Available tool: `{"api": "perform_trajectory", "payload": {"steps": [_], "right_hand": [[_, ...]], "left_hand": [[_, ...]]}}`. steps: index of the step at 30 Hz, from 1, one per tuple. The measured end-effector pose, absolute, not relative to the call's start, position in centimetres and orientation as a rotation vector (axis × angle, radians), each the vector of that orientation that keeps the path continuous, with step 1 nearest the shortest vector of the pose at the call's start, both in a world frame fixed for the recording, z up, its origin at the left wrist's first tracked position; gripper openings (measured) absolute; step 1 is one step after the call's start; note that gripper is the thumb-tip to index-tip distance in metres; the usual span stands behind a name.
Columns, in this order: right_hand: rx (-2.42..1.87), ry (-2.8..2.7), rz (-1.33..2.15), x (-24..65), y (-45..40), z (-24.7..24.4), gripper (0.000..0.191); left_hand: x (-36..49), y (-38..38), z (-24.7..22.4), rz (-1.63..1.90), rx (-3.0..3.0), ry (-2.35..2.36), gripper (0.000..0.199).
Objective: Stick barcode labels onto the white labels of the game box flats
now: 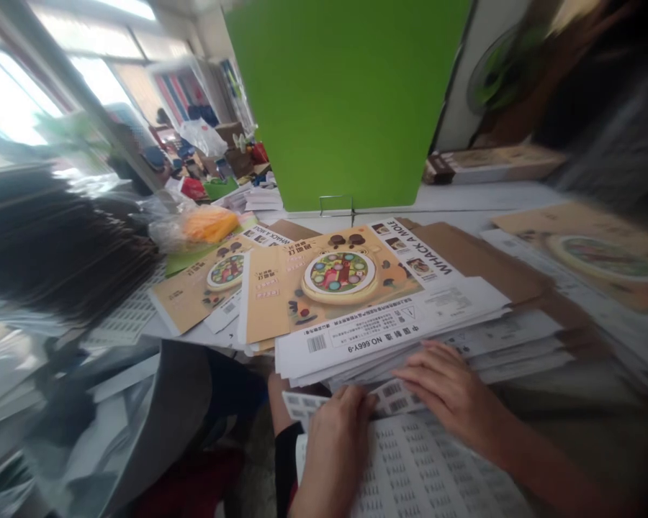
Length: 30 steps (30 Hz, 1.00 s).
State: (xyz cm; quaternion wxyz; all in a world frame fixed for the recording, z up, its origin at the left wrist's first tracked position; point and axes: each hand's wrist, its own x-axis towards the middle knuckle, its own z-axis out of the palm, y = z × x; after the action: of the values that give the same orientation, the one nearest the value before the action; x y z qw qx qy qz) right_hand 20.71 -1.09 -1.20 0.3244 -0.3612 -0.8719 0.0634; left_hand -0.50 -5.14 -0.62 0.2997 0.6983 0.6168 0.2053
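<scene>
At the near edge of the table, my left hand (335,453) and right hand (448,392) sit over a sheet of barcode labels (415,467) that runs off the bottom of the view. My left fingers (351,403) are bunched close together at the sheet's far edge; can't tell if they're pinching it. My right fingers (429,367) are spread wide and flat, touching the near edge of a stack of printed box flats (356,302), no grip visible. The top flat reads WHACK A MOLE, upside down to me, with a game picture and a barcode. Another flat (599,252) lies off to the right, partly blurred.

Farther on, the white table (480,198) carries a green board (345,93) in a wire stand (338,205). Far left, there's a bright window (11,93) and an orange bag (210,224). A dark pile (59,244) at left is too blurred to identify. A grey plastic sheet (140,410) sits near left, partly cut off. Beyond that, the cluttered items are hard to make out.
</scene>
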Motion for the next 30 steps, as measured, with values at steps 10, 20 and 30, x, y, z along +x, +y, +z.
{"api": "perform_trajectory", "payload": {"steps": [10,20,30], "right_hand": [[-0.936,-2.179,-0.166,19.3,-2.1,-1.9,0.027],[-0.908,-2.132,0.181,18.5,-2.4,-1.5,0.014],[-1.087,-2.07,0.71,14.4,5.0,2.3,0.019]], "left_hand": [[-0.5,-5.2,-0.5,0.668,1.8,1.601,0.026],[-0.9,-5.4,-0.1,0.646,1.773,1.644,0.026],[-2.7,-6.2,-0.2,0.586,1.79,1.797,0.046]]}}
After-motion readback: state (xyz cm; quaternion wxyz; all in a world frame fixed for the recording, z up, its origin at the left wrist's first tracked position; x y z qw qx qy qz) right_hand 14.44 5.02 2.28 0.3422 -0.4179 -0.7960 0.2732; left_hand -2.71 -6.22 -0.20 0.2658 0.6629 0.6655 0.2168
